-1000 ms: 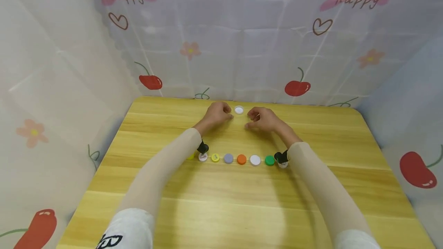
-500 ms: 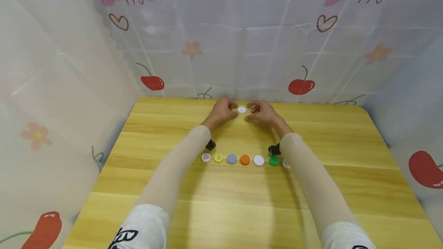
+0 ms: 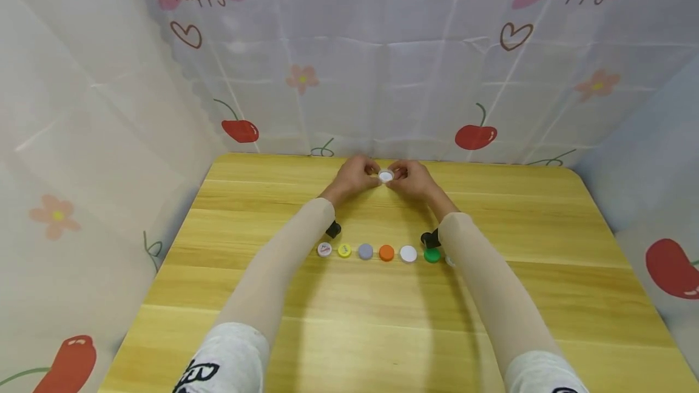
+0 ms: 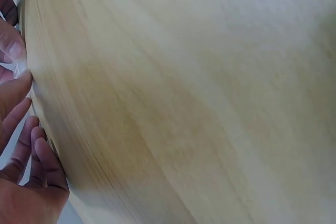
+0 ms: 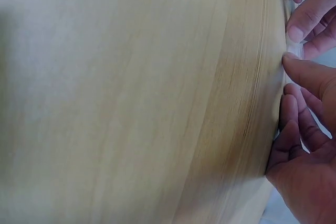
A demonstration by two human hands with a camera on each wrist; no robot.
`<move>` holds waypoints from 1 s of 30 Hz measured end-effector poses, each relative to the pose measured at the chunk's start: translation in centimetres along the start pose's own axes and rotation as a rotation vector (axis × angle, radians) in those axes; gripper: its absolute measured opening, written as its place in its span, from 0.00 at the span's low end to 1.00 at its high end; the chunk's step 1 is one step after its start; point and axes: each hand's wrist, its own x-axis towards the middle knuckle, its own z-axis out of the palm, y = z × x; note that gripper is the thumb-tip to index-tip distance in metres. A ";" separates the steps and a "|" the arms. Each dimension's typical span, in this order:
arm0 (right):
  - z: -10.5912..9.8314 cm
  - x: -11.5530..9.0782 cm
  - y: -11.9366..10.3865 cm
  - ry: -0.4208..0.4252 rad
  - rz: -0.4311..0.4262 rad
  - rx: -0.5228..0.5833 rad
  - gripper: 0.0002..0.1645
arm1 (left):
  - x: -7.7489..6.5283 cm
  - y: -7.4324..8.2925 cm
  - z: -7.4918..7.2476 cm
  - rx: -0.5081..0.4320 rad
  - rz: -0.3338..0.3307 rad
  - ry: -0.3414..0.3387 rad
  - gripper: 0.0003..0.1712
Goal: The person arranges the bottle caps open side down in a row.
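Observation:
A small round white cap with a clear rim (image 3: pixel 386 176) is at the middle of the table's far edge. From its left side my left hand (image 3: pixel 356 176) pinches it, thumb in front and fingertips behind. My right hand (image 3: pixel 413 179) grips the opposite side in the same way, so the cap lies between both sets of fingertips. In the left wrist view, the left thumb (image 4: pixel 18 92) meets the cap's translucent side (image 4: pixel 20 66) low by the tabletop. The right wrist view has the right thumb (image 5: pixel 307 72) against it too. Fingers cover much of its sides.
Across the table's middle runs a row of bottle caps: printed white (image 3: pixel 324 250), yellow (image 3: pixel 344 250), lavender (image 3: pixel 365 251), orange (image 3: pixel 386 253), white (image 3: pixel 408 254) and green (image 3: pixel 432 255). The right sleeve (image 3: pixel 486 284) partly hides another. A patterned curtain (image 3: pixel 377 77) hangs behind the wooden table (image 3: pixel 371 332).
Both hands have closed in from either side and now hold the white cap. It has shifted slightly right and toward the person. The head view swung a little before settling.

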 end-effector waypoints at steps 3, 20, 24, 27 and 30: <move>0.0 -0.2 0.0 -0.006 0.000 0.005 0.21 | -0.2 0.1 0.1 0.011 0.000 -0.007 0.15; -2.0 -8.2 -1.1 -0.056 -0.228 0.066 0.21 | -8.3 2.2 -0.7 -0.114 0.224 -0.044 0.16; -1.2 -10.6 -1.6 -0.040 -0.302 0.110 0.19 | -11.3 2.5 -0.7 -0.155 0.263 -0.007 0.16; -0.6 -12.3 -1.7 -0.030 -0.342 0.127 0.19 | -13.4 2.7 -0.4 -0.169 0.300 0.009 0.17; 0.1 -13.7 -2.0 -0.038 -0.369 0.153 0.20 | -15.2 2.6 -0.2 -0.161 0.342 0.042 0.17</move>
